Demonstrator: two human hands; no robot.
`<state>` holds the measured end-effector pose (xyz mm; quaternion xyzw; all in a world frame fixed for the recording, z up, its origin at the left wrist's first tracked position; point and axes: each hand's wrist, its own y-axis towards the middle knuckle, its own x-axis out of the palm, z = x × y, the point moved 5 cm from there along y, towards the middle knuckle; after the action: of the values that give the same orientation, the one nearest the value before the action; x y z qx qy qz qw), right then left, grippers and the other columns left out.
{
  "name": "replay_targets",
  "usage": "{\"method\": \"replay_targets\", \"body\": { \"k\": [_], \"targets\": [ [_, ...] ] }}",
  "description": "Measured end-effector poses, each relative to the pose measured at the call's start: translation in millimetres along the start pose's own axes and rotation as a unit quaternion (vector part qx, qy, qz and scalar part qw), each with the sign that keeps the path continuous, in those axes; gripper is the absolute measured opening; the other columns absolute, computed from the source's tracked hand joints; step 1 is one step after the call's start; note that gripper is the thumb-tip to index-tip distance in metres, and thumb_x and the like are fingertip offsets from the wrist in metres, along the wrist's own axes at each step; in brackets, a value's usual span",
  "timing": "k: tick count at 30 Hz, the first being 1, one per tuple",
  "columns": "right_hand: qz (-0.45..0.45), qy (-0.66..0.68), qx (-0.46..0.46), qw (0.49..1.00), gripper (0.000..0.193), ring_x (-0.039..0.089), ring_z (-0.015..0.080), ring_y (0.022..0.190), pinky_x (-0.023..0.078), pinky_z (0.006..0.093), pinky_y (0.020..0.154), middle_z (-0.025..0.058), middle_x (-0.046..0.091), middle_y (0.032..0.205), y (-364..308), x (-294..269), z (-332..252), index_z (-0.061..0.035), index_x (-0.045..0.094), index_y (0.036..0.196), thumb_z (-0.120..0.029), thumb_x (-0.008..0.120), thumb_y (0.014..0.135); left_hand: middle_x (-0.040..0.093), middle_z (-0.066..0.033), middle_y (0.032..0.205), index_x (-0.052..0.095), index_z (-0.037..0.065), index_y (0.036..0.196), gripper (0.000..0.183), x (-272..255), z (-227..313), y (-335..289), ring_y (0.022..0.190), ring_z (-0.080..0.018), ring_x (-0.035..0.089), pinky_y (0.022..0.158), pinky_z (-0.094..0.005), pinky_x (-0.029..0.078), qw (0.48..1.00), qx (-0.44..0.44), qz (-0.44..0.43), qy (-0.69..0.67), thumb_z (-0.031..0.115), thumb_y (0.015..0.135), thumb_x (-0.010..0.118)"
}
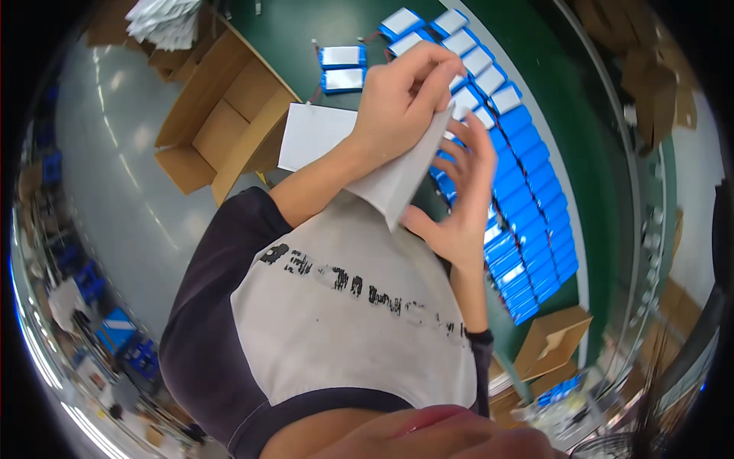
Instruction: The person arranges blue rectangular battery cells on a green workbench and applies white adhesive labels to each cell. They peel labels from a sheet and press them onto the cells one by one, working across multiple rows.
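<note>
My left hand point(405, 99) is closed, its fingers curled at the upper end of a folded white sheet point(397, 182). The sheet stands tilted in front of my chest; whether it is paper or thin card I cannot tell. My right hand point(462, 203), slightly blurred, is beside the sheet's right edge with fingers spread and thumb near the lower corner. Under my left wrist a flat white piece point(315, 136) lies on the green table; my arm hides whether it joins the sheet. Beyond my hands are blue battery packs point(527, 180) in rows, several with white tops point(478, 61).
Two more packs with white tops point(342, 79) lie apart at the far left of the green table point(287, 23). An opened cardboard box point(222, 130) stands to the left, near a pile of white papers point(164, 21). Another carton point(552, 342) sits at the near right.
</note>
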<state>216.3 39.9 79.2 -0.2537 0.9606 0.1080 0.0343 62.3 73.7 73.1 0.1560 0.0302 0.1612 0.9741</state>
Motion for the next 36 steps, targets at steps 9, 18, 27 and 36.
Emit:
{"method": "replay_targets", "body": {
  "k": [9,18,27,36],
  "targets": [
    [0.305,0.091,0.089,0.944,0.033,0.064,0.0188,0.113,0.05,0.033,0.099,0.0146,0.067,0.127,-26,-10,53,0.0074,0.057,0.131,-0.006,0.065,0.103,0.065,-0.0075,0.07,0.071,0.005,0.104,0.021,12,-9,15,0.06,-0.0164,0.061,0.058,-0.0287,0.048,0.992,0.106,-0.017,0.067,0.017,0.106,0.054],
    [0.369,-0.037,0.035,0.928,0.035,0.048,0.006,0.082,0.042,0.0244,0.074,-0.002,0.058,0.087,7,-53,48,0.0008,0.061,0.106,-0.03,0.045,0.114,0.053,-0.014,0.063,0.056,0.002,0.093,0.029,39,-14,4,0.051,-0.0284,0.05,0.051,-0.0405,0.035,0.987,0.03,-0.139,0.071,0.025,0.11,0.05],
    [0.344,0.057,0.022,0.937,0.049,0.033,0.0034,0.067,0.028,0.0254,0.057,-0.0082,0.042,0.068,12,-38,45,-0.0043,0.048,0.074,-0.032,0.046,0.114,0.072,-0.0013,0.094,0.07,0.002,0.104,0.048,60,-44,2,0.083,-0.0077,0.063,0.072,-0.0238,0.048,0.924,-0.183,-0.183,-0.281,0.041,0.113,0.044],
    [0.387,-0.045,0.024,0.921,0.042,0.031,0.0039,0.065,0.026,0.0258,0.056,-0.0074,0.039,0.066,16,-52,60,-0.0056,0.048,0.076,-0.028,0.051,0.112,0.068,0.0023,0.094,0.067,0.001,0.105,0.043,43,-63,12,0.087,-0.0037,0.058,0.074,-0.0244,0.048,0.969,-0.119,-0.212,-0.049,0.04,0.112,0.049]
  ]
}}
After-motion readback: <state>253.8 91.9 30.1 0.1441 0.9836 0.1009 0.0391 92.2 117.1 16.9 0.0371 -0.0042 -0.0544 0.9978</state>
